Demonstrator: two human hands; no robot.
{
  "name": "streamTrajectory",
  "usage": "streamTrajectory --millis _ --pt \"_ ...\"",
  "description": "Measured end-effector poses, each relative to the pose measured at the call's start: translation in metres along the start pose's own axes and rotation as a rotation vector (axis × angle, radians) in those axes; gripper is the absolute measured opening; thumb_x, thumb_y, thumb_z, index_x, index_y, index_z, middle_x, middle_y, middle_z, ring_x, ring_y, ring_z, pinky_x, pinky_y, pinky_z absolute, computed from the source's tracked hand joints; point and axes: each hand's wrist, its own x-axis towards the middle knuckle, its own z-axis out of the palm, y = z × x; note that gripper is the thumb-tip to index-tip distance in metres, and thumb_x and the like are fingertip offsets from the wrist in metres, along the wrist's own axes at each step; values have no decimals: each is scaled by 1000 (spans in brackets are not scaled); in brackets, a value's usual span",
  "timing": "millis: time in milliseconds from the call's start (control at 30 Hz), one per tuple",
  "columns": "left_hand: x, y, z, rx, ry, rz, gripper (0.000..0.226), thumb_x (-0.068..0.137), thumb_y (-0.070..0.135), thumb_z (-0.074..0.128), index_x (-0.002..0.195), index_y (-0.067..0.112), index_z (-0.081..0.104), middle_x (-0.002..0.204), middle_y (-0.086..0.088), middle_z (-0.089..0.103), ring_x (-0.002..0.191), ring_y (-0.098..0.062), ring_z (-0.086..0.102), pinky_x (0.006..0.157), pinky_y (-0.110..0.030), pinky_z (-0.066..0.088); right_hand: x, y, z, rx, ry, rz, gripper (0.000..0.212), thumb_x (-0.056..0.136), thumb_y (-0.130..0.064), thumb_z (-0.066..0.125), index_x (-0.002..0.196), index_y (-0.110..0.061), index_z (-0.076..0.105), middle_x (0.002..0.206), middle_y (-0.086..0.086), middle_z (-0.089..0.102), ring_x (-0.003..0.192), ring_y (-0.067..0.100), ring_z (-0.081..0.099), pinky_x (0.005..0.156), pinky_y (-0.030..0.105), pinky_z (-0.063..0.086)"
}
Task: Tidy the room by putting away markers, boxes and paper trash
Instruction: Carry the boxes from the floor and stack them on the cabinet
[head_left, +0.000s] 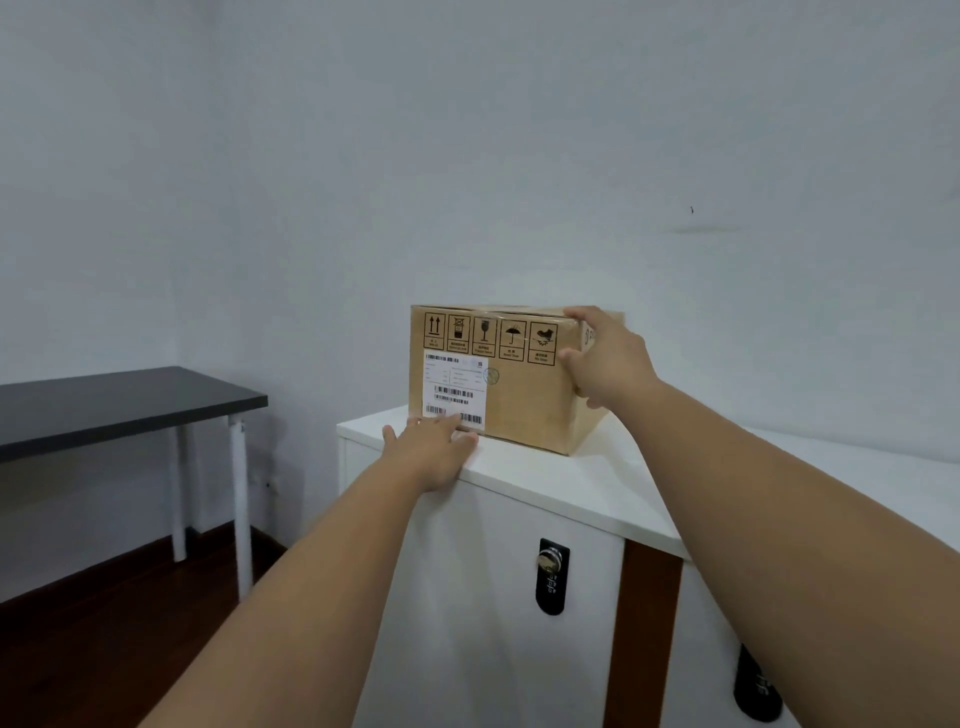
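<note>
While both bare arms reach forward, the brown rectangular cardboard box (519, 379) stands on the white cabinet's top surface (597, 483), near its left front corner. Left hand (434, 452) lies low, palm down, fingers (447, 427) spread flat against the box's lower front edge over the white shipping label (454, 389), not closed round anything. Right hand (605, 364) is raised, wrist bent, fingers spread and clasping the box's upper right corner. Black combination lock (551, 577) sits on the cabinet door. Black-topped table (119, 405) stands well apart, left.
</note>
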Motion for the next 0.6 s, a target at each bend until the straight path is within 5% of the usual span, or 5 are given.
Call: streamTrajectory --millis 367,433,600 --pt "42 -7 -5 173 -140 -58 79 91 68 23 157 28 3 165 6 3 151 -22 13 118 -60 3 27 -1 24 -17 12 -55 51 86 -21 63 133 -36 49 83 -2 59 68 20 57 76 38 56" --pt "40 -7 -3 154 -119 -58 77 91 67 24 157 29 8 165 6 8 150 -23 17 118 -59 3 25 1 26 -23 15 -42 51 87 -23 62 134 -38 48 82 -4 60 70 21 57 79 42 56" --pt "14 -8 3 109 3 18 63 94 58 17 140 26 46 153 2 39 139 -24 34 116 -59 11 7 -6 21 -102 -53 25 62 95 -30 50 147 -48 21 126 8 58 91 25 54 90 48 52"
